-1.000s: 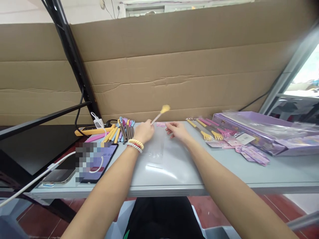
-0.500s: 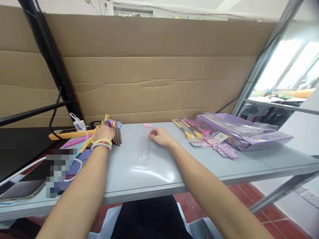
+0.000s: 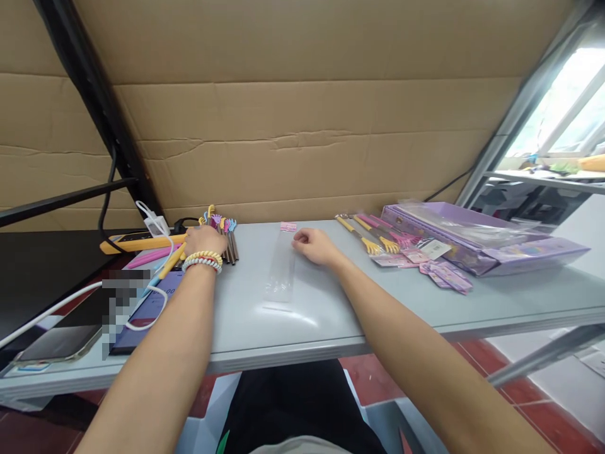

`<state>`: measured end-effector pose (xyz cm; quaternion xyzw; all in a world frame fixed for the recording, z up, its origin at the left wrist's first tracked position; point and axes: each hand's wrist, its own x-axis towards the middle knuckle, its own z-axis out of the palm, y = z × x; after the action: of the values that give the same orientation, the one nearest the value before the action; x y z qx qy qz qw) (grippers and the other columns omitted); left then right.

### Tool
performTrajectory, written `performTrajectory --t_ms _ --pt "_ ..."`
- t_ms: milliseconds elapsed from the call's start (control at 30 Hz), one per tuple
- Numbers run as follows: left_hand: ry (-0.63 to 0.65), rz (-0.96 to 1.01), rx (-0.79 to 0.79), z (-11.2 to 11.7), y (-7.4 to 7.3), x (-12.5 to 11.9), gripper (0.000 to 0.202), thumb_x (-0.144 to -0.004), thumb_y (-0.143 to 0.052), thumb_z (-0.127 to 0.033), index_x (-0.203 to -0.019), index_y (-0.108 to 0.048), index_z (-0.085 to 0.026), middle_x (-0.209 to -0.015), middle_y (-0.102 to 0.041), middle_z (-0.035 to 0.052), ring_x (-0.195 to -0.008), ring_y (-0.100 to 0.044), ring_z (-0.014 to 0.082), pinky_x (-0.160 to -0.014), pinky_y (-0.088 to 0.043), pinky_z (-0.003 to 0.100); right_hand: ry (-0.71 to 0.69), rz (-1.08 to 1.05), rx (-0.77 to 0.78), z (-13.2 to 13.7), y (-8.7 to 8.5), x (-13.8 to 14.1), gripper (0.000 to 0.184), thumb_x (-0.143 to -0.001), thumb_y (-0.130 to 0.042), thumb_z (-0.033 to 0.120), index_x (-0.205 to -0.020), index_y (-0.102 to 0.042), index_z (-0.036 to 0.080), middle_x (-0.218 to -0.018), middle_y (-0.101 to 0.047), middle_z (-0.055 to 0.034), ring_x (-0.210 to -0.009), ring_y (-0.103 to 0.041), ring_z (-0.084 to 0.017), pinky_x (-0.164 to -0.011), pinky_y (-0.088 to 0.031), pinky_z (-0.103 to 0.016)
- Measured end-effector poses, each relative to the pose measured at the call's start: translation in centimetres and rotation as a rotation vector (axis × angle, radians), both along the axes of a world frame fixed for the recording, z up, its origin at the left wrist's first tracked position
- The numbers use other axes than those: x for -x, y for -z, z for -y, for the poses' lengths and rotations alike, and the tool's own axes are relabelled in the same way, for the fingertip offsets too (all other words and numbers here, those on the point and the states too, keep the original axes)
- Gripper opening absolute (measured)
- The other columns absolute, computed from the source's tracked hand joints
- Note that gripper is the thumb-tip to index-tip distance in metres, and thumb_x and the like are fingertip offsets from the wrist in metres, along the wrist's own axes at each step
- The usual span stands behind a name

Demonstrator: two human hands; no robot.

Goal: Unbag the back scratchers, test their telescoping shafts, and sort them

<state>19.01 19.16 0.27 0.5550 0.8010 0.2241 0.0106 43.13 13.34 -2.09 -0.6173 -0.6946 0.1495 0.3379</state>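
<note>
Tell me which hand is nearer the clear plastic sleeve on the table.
Right. The right hand rests beside the clear plastic sleeve; the left hand is farther left, on the bundle of back scratchers.

A pale grey desk [image 3: 331, 315] carries a clear plastic sleeve [image 3: 280, 274], a bundle of colourful hand-shaped sticks [image 3: 225, 236], a purple flat box [image 3: 477, 243], and a dark phone [image 3: 57, 340].

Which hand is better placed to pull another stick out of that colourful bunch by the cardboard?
Left, probably. The left hand already rests on the bunch of sticks, while the right hand lies loosely curled beside the clear sleeve, farther from the bunch.
</note>
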Motion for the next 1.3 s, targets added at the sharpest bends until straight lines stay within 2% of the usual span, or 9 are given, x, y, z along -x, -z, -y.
performTrajectory --t_ms 100,200,400,600,733,900,1100,1167,1300 --pt "0.002 -0.020 -0.132 0.4 -0.3 -0.9 0.051 -0.077 -0.052 -0.034 -0.118 -0.052 -0.005 -0.124 -0.046 0.0258 -0.114 -0.047 0.0368 -0.086 -0.045 0.045 0.054 -0.006 -0.043 -0.5 0.5 -0.3 0.016 -0.075 -0.056 0.025 -0.085 -0.063 0.015 -0.081 -0.067 -0.0050 -0.075 -0.057 -0.014 -0.069 -0.041 -0.025" --pt "0.155 -0.070 -0.191 1.2 -0.5 -2.7 0.045 -0.078 -0.050 -0.029 -0.116 -0.054 -0.006 -0.121 -0.048 0.0244 -0.114 -0.047 0.0355 -0.091 -0.042 0.044 0.075 0.030 -0.027 -1.0 0.9 -0.4 0.020 -0.075 -0.056 0.025 -0.090 -0.064 0.015 -0.086 -0.067 -0.0058 -0.077 -0.057 -0.015 -0.069 -0.041 -0.025" --pt "0.596 -0.133 -0.022 3.0 0.6 -7.2 0.039 -0.081 -0.043 -0.032 -0.109 -0.061 -0.013 -0.114 -0.059 0.0168 -0.107 -0.055 0.0293 -0.090 -0.043 0.037 0.093 0.169 -0.016 -1.5 1.4 -0.6 0.028 -0.074 -0.058 0.028 -0.097 -0.064 0.014 -0.104 -0.064 -0.0111 -0.095 -0.056 -0.021 -0.080 -0.041 -0.029" --pt "0.786 -0.187 0.094 3.8 1.3 -8.4 0.048 -0.078 -0.045 -0.037 -0.119 -0.058 -0.016 -0.118 -0.061 0.0152 -0.108 -0.057 0.0294 -0.089 -0.043 0.036 0.107 0.254 0.012 -1.9 1.5 -0.7 0.037 -0.075 -0.057 0.032 -0.105 -0.064 0.013 -0.111 -0.059 -0.0143 -0.110 -0.049 -0.026 -0.088 -0.038 -0.032" --pt "0.847 -0.248 0.139 3.4 1.4 -8.0 0.054 -0.076 -0.048 -0.042 -0.124 -0.057 -0.021 -0.123 -0.058 0.0148 -0.113 -0.054 0.0288 -0.093 -0.040 0.035 0.098 0.288 0.047 -1.7 1.4 -0.4 0.039 -0.076 -0.056 0.035 -0.109 -0.062 0.015 -0.114 -0.057 -0.0147 -0.114 -0.045 -0.028 -0.092 -0.035 -0.036" --pt "0.918 -0.279 0.234 3.2 1.6 -7.8 0.043 -0.075 -0.047 -0.046 -0.103 -0.069 -0.023 -0.116 -0.064 0.0125 -0.106 -0.058 0.0296 -0.087 -0.044 0.036 0.098 0.327 0.103 -1.5 1.3 -0.1 0.046 -0.076 -0.056 0.042 -0.114 -0.060 0.018 -0.118 -0.054 -0.0150 -0.116 -0.043 -0.031 -0.093 -0.034 -0.040" --pt "0.998 -0.224 0.183 4.0 0.9 -7.7 0.034 -0.078 -0.043 -0.041 -0.068 -0.070 -0.023 -0.071 -0.069 0.0046 -0.072 -0.062 0.0207 -0.065 -0.045 0.028 0.088 0.333 0.124 -1.4 1.3 0.0 0.054 -0.075 -0.056 0.045 -0.122 -0.056 0.018 -0.122 -0.051 -0.0151 -0.119 -0.039 -0.032 -0.094 -0.032 -0.042" --pt "1.006 -0.201 0.138 4.1 0.7 -7.7 0.033 -0.078 -0.044 -0.040 -0.068 -0.070 -0.023 -0.069 -0.068 0.0041 -0.070 -0.061 0.0197 -0.065 -0.044 0.027 0.100 0.322 0.113 -1.3 1.2 0.0 0.057 -0.076 -0.055 0.043 -0.127 -0.052 0.018 -0.123 -0.051 -0.0148 -0.119 -0.039 -0.031 -0.095 -0.032 -0.041" --pt "0.949 -0.156 0.050 4.0 0.6 -7.7 0.029 -0.075 -0.046 -0.034 -0.082 -0.073 -0.025 -0.083 -0.071 0.0047 -0.080 -0.063 0.0219 -0.072 -0.045 0.029 0.088 0.342 0.105 -1.2 1.1 0.0 0.059 -0.079 -0.053 0.045 -0.132 -0.049 0.020 -0.128 -0.049 -0.0146 -0.122 -0.037 -0.032 -0.095 -0.031 -0.042"
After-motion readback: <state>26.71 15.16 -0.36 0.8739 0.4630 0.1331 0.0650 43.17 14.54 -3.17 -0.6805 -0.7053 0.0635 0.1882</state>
